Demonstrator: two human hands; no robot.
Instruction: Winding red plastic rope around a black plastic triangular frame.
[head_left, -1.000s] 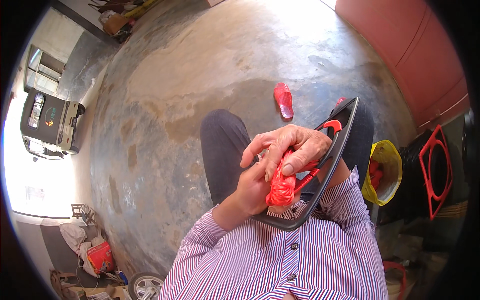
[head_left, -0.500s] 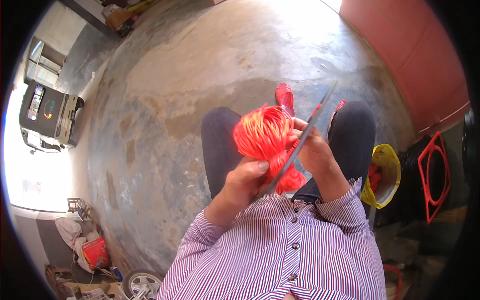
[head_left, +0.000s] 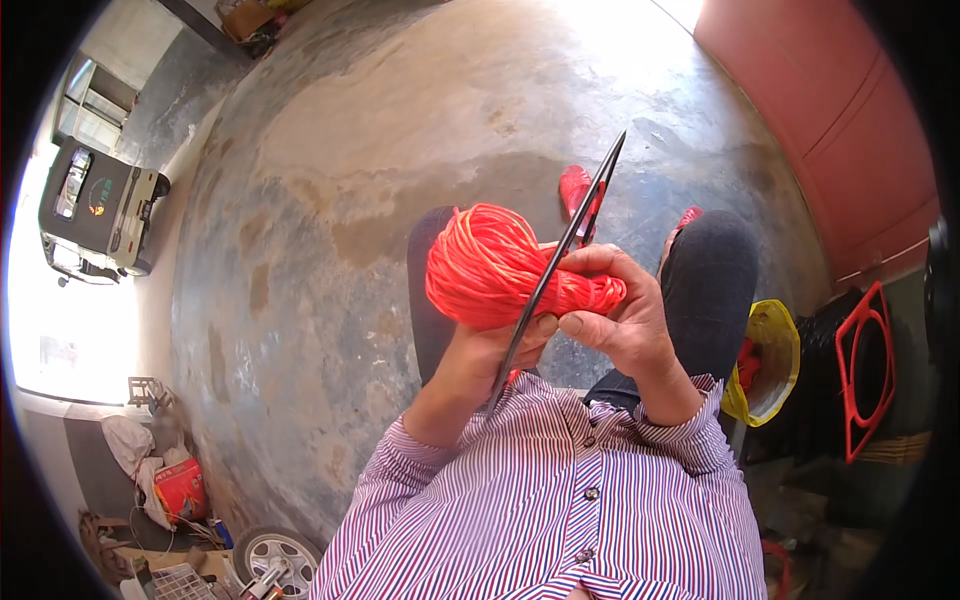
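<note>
Red, blue and white striped shirt [head_left: 500, 490], dark buttons [head_left: 591, 494], dark trousers [head_left: 712, 265], red shoes [head_left: 575, 187].

Garage-like workspace — stained floor [head_left: 300, 250], vehicle [head_left: 108, 195], spoked wheel [head_left: 284, 549].

Looks down from the head through a wide fisheye, close above the red cord bundle [head_left: 482, 265], facing the floor [head_left: 310, 320].

Open floor [head_left: 300, 290] leftward, frame [head_left: 541, 285] across red bundle [head_left: 485, 265]
</note>
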